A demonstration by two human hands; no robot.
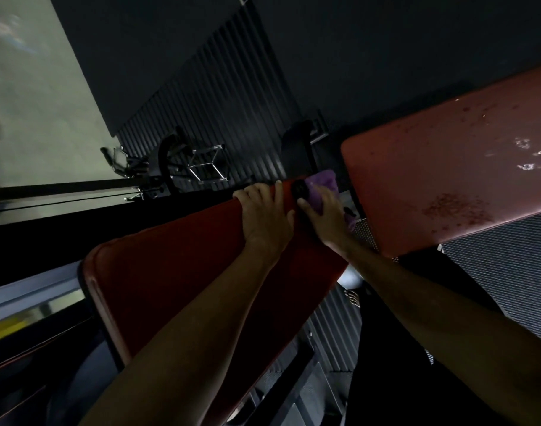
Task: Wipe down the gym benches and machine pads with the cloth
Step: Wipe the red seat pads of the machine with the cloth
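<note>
A long red bench pad (183,278) runs from lower left up to the centre of the tilted view. My left hand (264,216) grips the pad's far edge, fingers curled over it. Just to its right, my right hand (324,216) presses a purple cloth (323,182) against the pad's top end, next to a black round part (300,190). A second red pad (447,179) lies to the right, its surface worn, speckled and glinting in spots. A narrow gap separates the two pads.
Black metal machine frame and handles (171,161) stand behind the left pad. A dark ribbed wall panel (220,96) rises behind. Perforated metal mesh (503,272) sits below the right pad. A pale floor or wall area (32,103) fills the upper left.
</note>
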